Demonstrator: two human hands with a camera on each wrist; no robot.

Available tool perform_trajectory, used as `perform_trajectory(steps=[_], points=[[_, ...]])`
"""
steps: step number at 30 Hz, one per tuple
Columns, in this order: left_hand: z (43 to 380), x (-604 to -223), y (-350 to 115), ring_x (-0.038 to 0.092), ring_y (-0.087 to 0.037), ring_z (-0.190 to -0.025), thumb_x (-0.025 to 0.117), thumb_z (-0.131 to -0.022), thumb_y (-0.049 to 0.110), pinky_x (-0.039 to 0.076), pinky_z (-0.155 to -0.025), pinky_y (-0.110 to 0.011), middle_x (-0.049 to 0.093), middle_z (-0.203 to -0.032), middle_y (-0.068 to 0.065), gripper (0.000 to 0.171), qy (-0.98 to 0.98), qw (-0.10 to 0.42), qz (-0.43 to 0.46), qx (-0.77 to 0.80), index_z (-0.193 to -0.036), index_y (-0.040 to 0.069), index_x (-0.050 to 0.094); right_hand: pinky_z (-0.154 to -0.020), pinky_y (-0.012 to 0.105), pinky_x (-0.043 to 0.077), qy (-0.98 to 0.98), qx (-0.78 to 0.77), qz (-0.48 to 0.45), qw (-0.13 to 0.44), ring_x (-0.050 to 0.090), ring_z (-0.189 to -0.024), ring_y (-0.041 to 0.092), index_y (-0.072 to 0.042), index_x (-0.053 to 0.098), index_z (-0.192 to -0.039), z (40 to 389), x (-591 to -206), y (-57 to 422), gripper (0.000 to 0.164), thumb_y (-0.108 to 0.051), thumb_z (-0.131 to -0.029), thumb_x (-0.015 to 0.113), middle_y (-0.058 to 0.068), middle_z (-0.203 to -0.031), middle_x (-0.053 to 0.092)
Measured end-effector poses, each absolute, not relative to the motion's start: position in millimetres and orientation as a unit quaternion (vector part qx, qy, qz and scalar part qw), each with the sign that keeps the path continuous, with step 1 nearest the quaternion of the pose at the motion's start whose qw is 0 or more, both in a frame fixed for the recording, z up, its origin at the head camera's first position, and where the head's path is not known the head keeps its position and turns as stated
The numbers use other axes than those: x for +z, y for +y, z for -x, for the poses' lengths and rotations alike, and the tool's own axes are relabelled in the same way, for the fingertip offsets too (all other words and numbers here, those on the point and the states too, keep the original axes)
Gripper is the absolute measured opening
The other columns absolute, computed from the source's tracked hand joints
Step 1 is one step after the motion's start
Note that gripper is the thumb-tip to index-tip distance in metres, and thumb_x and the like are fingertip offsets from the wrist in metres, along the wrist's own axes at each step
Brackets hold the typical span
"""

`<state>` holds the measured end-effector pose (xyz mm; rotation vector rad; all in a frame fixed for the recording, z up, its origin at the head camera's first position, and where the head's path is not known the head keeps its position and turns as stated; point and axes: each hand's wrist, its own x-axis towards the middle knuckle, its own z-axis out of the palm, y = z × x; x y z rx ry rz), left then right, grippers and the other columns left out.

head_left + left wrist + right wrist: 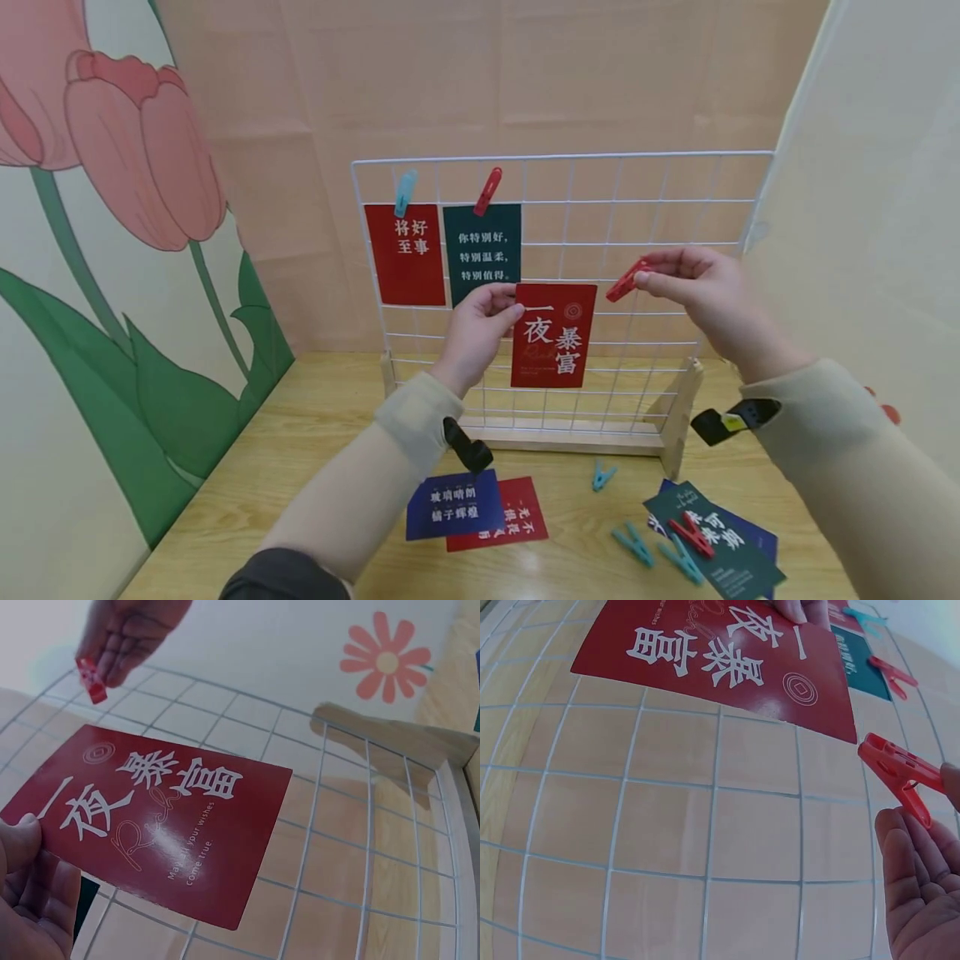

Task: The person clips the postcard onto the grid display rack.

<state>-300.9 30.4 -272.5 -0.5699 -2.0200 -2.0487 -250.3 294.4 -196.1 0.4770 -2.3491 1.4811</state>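
My left hand (482, 333) pinches a red card (553, 337) with white lettering by its left edge, in front of the wire grid rack (637, 333). To the right of that card, my right hand (701, 292) holds a red clothespin (627, 280) between thumb and fingers. In the right wrist view the clothespin (900, 772) is close to the card's corner, and its tip looks shut. Another red card (405, 267) hangs on the grid under a blue clothespin (405, 193). Beside it a green card (482, 242) hangs from a red clothespin (487, 192), its lower edge partly behind my left hand.
On the wooden table (247, 467) lie a blue card (450, 507) overlapping a red card (525, 500). Several blue clothespins, including one (602, 475) near the rack's base (562, 440), lie to the right. A red clothespin (693, 535) rests on a green card (738, 558).
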Motion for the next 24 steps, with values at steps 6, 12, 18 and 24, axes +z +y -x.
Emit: perform_trajectory(steps=[6, 12, 18, 24], points=[[303, -263, 32, 0.059, -0.018, -0.094, 0.065, -0.093, 0.018, 0.052, -0.083, -0.034, 0.063, -0.1, 0.0, 0.024, -0.689, 0.116, 0.193, -0.689, -0.117, 0.02, 0.063, -0.079, 0.017, 0.049, -0.801, 0.542, -0.186, 0.176, 0.062, -0.086, 0.011, -0.001, 0.061, -0.113, 253, -184, 293, 0.027, -0.018, -0.092, 0.066, -0.006, -0.093, 0.068], [305, -255, 36, 0.059, -0.017, -0.094, 0.064, -0.093, 0.019, 0.052, -0.082, -0.029, 0.063, -0.101, 0.0, 0.024, -0.694, 0.125, 0.201, -0.68, -0.117, 0.019, 0.063, -0.078, 0.017, 0.049, -0.794, 0.549, -0.19, 0.181, 0.062, -0.086, 0.011, -0.002, 0.061, -0.113, 253, -172, 291, 0.027, -0.018, -0.092, 0.067, -0.006, -0.094, 0.068], [306, -245, 40, 0.059, -0.016, -0.096, 0.063, -0.094, 0.021, 0.052, -0.082, -0.026, 0.062, -0.103, 0.001, 0.024, -0.699, 0.137, 0.204, -0.671, -0.118, 0.022, 0.061, -0.078, 0.017, 0.048, -0.783, 0.563, -0.197, 0.177, 0.061, -0.086, 0.012, -0.003, 0.062, -0.113, 253, -160, 288, 0.027, -0.018, -0.09, 0.068, -0.004, -0.095, 0.069], [309, -233, 44, 0.059, -0.014, -0.096, 0.063, -0.094, 0.022, 0.052, -0.082, -0.024, 0.061, -0.103, 0.003, 0.025, -0.699, 0.151, 0.201, -0.669, -0.119, 0.024, 0.061, -0.075, 0.018, 0.049, -0.76, 0.589, -0.202, 0.183, 0.062, -0.082, 0.013, -0.003, 0.063, -0.111, 255, -147, 284, 0.028, -0.017, -0.088, 0.071, -0.001, -0.092, 0.069]])
